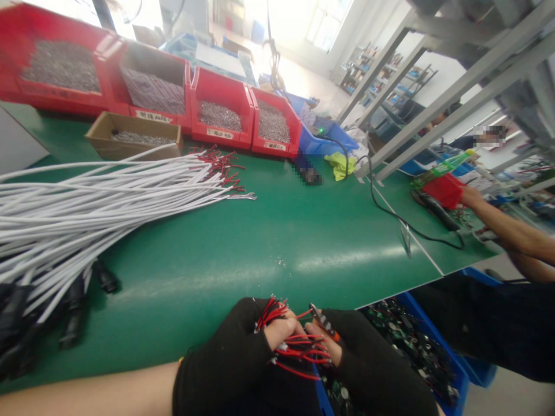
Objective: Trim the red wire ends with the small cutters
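Note:
Both my hands wear black fingerless gloves and meet at the near edge of the green bench. My left hand (pixel 243 352) is closed around a bunch of short red wires (pixel 295 341) with bare ends. My right hand (pixel 368 358) is closed on small cutters (pixel 323 323) with an orange grip, their tip at the wires. Under my right hand stands a blue bin of circuit boards (pixel 411 341).
A large bundle of white cables (pixel 99 202) with red wire ends and black plugs lies at the left. Red parts bins (pixel 217 110) and a cardboard box (pixel 134 136) line the bench's far side. A co-worker's arms (pixel 507 231) work at the right by a black cable (pixel 399 216).

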The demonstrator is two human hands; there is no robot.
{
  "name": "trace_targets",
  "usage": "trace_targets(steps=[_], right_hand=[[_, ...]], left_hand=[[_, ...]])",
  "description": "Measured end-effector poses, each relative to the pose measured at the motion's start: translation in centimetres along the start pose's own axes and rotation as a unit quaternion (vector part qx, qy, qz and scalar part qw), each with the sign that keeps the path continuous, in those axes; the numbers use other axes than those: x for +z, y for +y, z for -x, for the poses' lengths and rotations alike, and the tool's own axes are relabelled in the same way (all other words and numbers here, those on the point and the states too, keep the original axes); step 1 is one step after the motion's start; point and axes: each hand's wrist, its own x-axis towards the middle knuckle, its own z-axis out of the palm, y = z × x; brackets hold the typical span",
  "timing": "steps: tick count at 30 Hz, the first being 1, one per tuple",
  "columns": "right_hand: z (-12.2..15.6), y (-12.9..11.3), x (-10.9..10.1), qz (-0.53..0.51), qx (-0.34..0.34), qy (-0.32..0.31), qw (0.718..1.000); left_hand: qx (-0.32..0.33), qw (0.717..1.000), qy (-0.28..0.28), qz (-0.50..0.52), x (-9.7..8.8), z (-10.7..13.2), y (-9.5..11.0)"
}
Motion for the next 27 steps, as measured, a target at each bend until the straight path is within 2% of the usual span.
trace_targets(steps=[4,7,11,15,19,21,23,27], right_hand=[[-0.2,0.2,0.2,-0.008,-0.008,0.013,1.0],[-0.2,0.5,0.6,-0.009,-0.004,0.015,1.0],[-0.7,0.6,0.7,-0.012,-0.017,0.061,0.998],[-1.6,-0.2,0.5,-0.131,-0.025,0.093,0.987],[-1.9,-1.6,0.6,-0.276,-0.055,0.09,0.955],[-1.9,-2.2,0.9,-0.271,-0.063,0.09,0.956],[-1.8,-2.3,1.2,-0.222,-0.073,0.092,0.968],[-1.6,-1.6,2.0,-0.168,-0.093,0.087,0.978]], left_hand=[[0.012,1.0,-0.01,-0.01,0.0,0.1,0.3],[0.011,1.0,0.003,-0.006,0.0,0.1,0.4],[0.011,1.0,0.015,-0.007,-0.1,0.0,-0.1],[-0.003,0.999,0.038,0.013,0.0,0.0,-0.6],[-0.028,0.998,0.057,0.017,0.0,0.2,-0.5],[-0.05,0.996,0.073,0.031,0.0,0.1,-0.8],[-0.067,0.993,0.073,0.056,0.0,0.0,-1.1],[-0.044,0.991,0.078,0.098,0.6,0.0,-1.4]])
